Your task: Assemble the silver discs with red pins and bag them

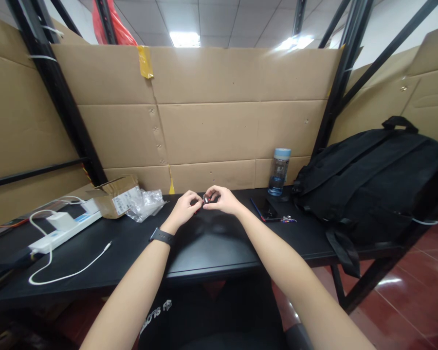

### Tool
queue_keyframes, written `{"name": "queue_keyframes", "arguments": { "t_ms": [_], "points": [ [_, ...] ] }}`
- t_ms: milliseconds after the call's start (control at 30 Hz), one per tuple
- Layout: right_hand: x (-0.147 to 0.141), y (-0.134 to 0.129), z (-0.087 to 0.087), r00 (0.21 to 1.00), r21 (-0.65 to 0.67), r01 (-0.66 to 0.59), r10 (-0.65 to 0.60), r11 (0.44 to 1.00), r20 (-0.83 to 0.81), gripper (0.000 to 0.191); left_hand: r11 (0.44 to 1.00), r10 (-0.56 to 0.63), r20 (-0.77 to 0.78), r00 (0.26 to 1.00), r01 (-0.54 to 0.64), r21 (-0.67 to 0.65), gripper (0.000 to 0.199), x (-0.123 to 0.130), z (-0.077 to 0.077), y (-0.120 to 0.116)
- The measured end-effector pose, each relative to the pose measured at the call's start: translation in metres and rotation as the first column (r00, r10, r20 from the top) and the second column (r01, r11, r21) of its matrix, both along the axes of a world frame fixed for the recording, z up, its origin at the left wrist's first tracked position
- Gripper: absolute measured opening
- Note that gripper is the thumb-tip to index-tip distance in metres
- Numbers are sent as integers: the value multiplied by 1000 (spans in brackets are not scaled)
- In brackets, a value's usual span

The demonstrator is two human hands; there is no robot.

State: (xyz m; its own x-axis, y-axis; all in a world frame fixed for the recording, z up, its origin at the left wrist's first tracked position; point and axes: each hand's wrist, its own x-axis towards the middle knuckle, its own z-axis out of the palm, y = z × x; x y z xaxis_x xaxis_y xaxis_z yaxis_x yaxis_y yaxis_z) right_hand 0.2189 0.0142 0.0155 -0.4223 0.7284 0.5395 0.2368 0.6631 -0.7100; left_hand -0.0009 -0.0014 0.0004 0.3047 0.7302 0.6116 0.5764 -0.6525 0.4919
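Small shiny piece [205, 199]: we see the right hand [221, 198] pinch it, likely for steadiness; the left hand [185, 208] curls narrow alongside, contents we can't tell.

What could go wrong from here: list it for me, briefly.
The small shiny item sits at the fingertips of the right hand, so it might slip. The bottle stands upright near the phone; if knocked over and leaking, it could wet it. The strap of the backpack hangs over the edge of the table and might snag.
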Motion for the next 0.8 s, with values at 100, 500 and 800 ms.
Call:
{"name": "queue_keyframes", "arguments": {
  "t_ms": [100,500,800],
  "points": [
    [0,0,0,1000,-2,0,0,1000,-1,50,1000,2,-4,1000,-2,3,19,-1,-1,1],
    [0,4,-2,1000,-1,-17,17,1000,-4,51,1000,18,-27,999,-18,-4,21,0,2,0],
    [0,4,-2,999,-12,-49,49,999,2,51,1000,24,-48,999,-24,-9,24,-2,1,1]
  ]
}}
